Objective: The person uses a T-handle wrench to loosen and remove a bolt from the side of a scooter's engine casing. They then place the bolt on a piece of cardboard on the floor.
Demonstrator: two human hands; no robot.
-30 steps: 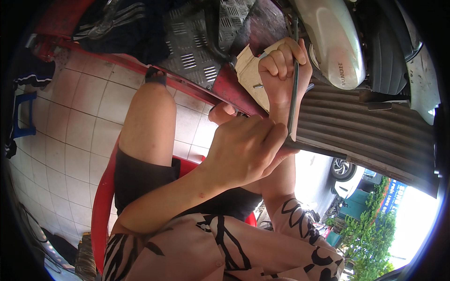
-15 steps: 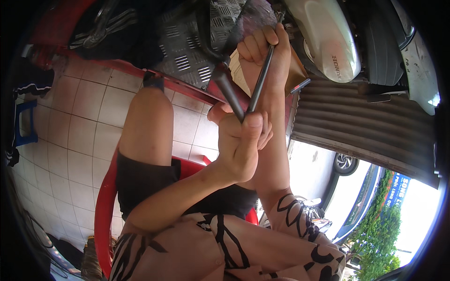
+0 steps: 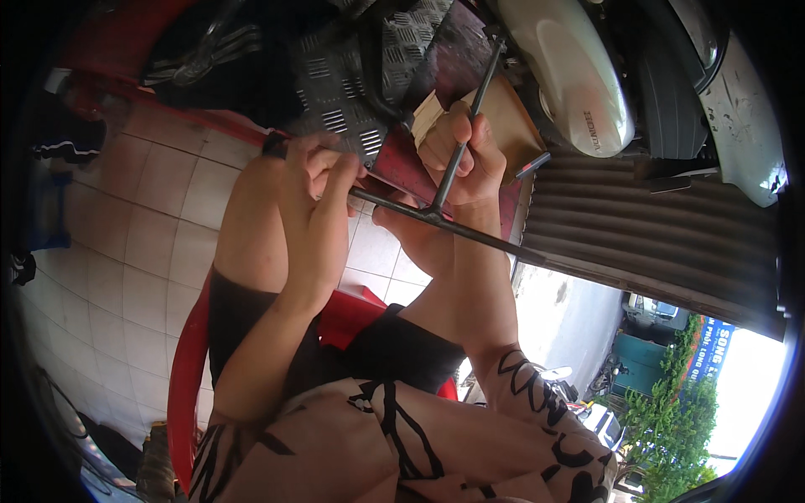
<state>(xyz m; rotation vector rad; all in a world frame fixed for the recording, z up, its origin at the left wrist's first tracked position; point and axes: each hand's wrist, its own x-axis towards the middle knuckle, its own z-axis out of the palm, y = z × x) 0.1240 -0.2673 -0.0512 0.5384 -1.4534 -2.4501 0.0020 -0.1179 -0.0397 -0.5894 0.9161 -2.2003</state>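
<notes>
A dark metal T-handle wrench [image 3: 434, 215] slants up and away, its crossbar lying across the view. My right hand [image 3: 461, 155] wraps round the middle of the shaft. My left hand [image 3: 319, 184] is beside the left end of the crossbar, fingers loosely bent and apart; whether they touch the bar is hard to see. The shaft's far tip reaches beside a white motorbike panel [image 3: 579, 84]; what it meets there is too dark to make out.
A patterned metal plate [image 3: 411, 42] lies on the red platform ahead. A cardboard box [image 3: 513, 126] sits past my right hand, with a dark pen-like object [image 3: 533, 165] at its edge. A red chair [image 3: 189, 377] is under me, on a tiled floor [image 3: 151, 218].
My left hand has left the wrench's junction and moved left to the crossbar's end. The crossbar has turned to lie across the view. My right hand has slid lower on the shaft.
</notes>
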